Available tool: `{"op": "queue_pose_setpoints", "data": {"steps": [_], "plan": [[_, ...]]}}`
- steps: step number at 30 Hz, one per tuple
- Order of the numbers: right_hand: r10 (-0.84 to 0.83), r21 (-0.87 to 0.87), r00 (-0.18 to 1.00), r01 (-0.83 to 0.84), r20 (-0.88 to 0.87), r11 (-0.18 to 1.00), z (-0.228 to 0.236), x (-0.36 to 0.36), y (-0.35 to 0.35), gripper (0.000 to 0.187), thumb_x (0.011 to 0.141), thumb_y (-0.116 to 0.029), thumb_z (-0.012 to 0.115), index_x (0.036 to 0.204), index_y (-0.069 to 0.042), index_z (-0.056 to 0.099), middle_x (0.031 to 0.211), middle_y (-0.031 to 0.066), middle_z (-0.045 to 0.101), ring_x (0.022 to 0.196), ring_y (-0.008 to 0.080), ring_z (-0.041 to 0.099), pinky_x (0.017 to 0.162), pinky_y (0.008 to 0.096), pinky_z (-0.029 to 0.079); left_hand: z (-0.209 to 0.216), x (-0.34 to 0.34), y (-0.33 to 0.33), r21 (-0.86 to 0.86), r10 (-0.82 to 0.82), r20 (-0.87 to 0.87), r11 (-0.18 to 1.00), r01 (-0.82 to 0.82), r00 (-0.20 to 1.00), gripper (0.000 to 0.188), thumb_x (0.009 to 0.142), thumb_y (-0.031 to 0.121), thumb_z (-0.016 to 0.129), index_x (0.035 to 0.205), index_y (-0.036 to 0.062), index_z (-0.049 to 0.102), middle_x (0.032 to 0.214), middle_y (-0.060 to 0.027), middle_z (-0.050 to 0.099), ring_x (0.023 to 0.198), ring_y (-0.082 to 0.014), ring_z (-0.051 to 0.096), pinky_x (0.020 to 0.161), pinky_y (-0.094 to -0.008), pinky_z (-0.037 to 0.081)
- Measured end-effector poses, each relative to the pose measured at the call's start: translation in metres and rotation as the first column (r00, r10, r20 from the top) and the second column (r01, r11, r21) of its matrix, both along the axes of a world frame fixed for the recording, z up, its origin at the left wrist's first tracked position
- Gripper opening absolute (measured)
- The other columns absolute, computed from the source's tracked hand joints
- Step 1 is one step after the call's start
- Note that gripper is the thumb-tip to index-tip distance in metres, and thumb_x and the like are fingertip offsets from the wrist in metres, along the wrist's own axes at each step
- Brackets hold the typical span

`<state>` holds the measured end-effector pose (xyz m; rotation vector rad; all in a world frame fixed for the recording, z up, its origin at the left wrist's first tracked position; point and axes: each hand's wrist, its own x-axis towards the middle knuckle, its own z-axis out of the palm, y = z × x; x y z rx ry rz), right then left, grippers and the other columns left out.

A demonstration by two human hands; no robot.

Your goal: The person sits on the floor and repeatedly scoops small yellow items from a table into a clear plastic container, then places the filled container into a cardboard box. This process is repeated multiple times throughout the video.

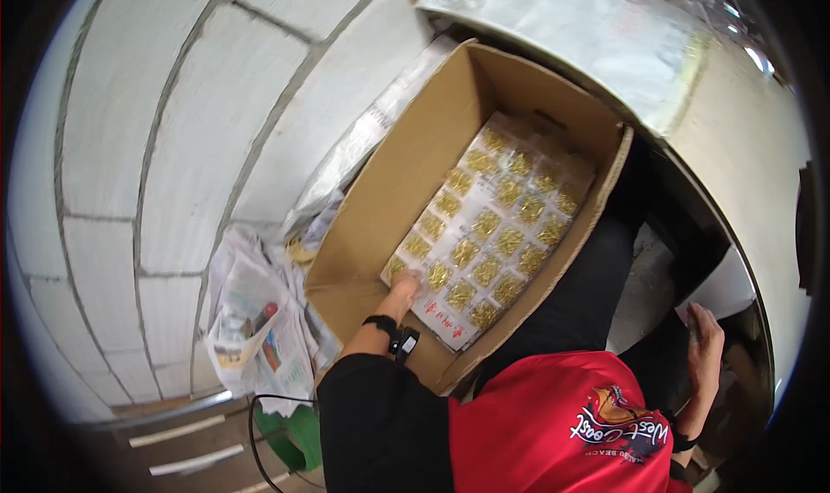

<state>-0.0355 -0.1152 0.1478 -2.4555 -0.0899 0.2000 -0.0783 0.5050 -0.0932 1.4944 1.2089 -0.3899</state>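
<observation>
A stack of pale sheets (pixel 445 298) lies inside an open cardboard box (pixel 389 178). Rows of small clear packets (pixel 486 225) filled with thin gold-coloured pieces cover the top sheet, and red handwriting marks its near end. My left hand (pixel 403 286) reaches into the box and is closed on the sheet's near left corner; some fingers are hidden. Outside the box, at the right, my right hand (pixel 705 342) is raised with bent fingers beside a white sheet or panel (pixel 728 286). What those fingers hold, if anything, I cannot make out.
White plastic bags (pixel 259 320) with bits inside lie left of the box, by a pale block wall (pixel 207 130). Below them are a green round object (pixel 298 437) and a black cable (pixel 252 437). A pale worktop (pixel 743 147) runs along the right.
</observation>
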Motion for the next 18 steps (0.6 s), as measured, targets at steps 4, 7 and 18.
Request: {"op": "queue_pose_setpoints", "data": {"steps": [4, 7, 18], "plan": [[0.029, -0.070, 0.989, -0.019, 0.145, 0.997, 0.005, -0.004, -0.020, 0.034, 0.070, 0.007, 0.054, 0.100, -0.002, 0.064, 0.094, 0.0153, 0.066, 0.088, 0.0339, 0.063, 0.079, 0.0390, 0.051, 0.063, 0.049, -0.032, 0.074, 0.102, 0.220, 0.990, -0.121, 0.970, 0.018, 0.091, 0.005, 0.050, 0.104, 0.0022, 0.060, 0.083, -0.0119, 0.060, 0.066, -0.0223, 0.057, 0.064, -0.0370, 0.054], [0.026, -0.010, 0.942, -0.024, 0.335, 1.000, 0.040, 0.015, -0.042, 0.036, 0.074, -0.001, 0.061, 0.110, -0.005, 0.060, 0.104, 0.0140, 0.064, 0.094, 0.0336, 0.062, 0.080, 0.0387, 0.052, 0.067, 0.105, -0.035, 0.186, -0.060, 0.365, 0.982, -0.009, 0.929, 0.018, 0.091, 0.009, 0.051, 0.103, 0.0023, 0.061, 0.083, -0.0109, 0.061, 0.069, -0.0221, 0.058, 0.065, -0.0362, 0.054], [-0.653, -0.329, 0.654, 0.757, 0.382, 0.565, 0.001, 0.002, -0.492, 0.060, 0.083, -0.007, 0.032, 0.143, 0.002, 0.025, 0.148, 0.0228, 0.025, 0.139, 0.0327, 0.021, 0.116, 0.0367, 0.014, 0.221, 0.234, -0.114, 0.455, -0.514, 0.684, 0.855, 0.247, 0.518, 0.021, 0.093, 0.018, 0.055, 0.101, 0.0009, 0.064, 0.083, -0.0086, 0.064, 0.079, -0.0210, 0.062, 0.070, -0.0336, 0.054]]}}
